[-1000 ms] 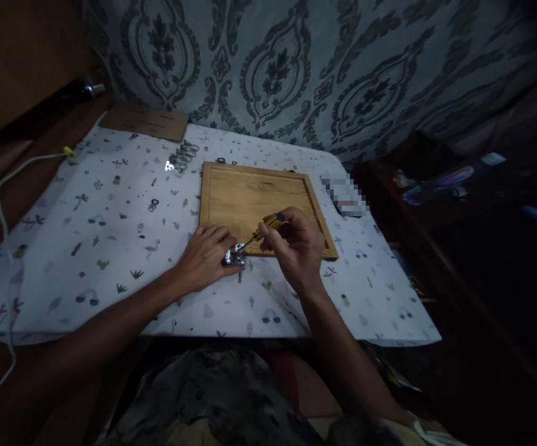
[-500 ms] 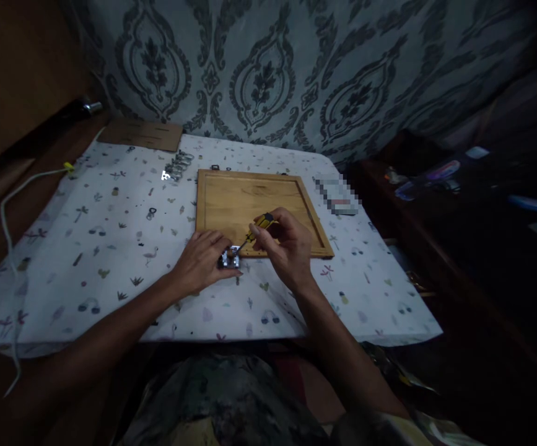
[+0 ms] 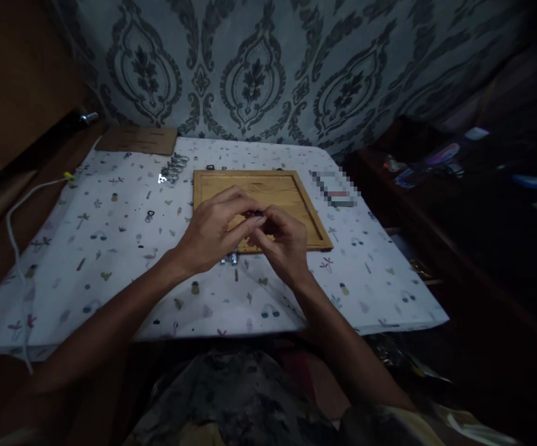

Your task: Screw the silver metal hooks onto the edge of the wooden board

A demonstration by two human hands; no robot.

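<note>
My left hand (image 3: 215,229) and my right hand (image 3: 284,241) meet over the front part of a framed wooden panel (image 3: 249,179). Between their fingertips the dark end of a screwdriver (image 3: 259,214) shows; most of its yellow-and-black handle and its shaft are hidden. The right fingers curl around it, and the left thumb and fingers pinch at its end. Just below the hands, a shiny metal hinge (image 3: 229,258) sits at the panel's front edge, partly covered by my left hand.
Several metal hinges (image 3: 174,167) lie in a row left of the panel. A small metal piece (image 3: 150,216) is nearer. Cardboard (image 3: 135,140) lies at the back left, a pixelated flat item (image 3: 336,188) right of the panel. A white cable (image 3: 12,229) hangs over the left edge.
My left hand has let go of the hinge and risen to the screwdriver in my right hand. The hinge stays at the panel's edge. The view has shifted slightly.
</note>
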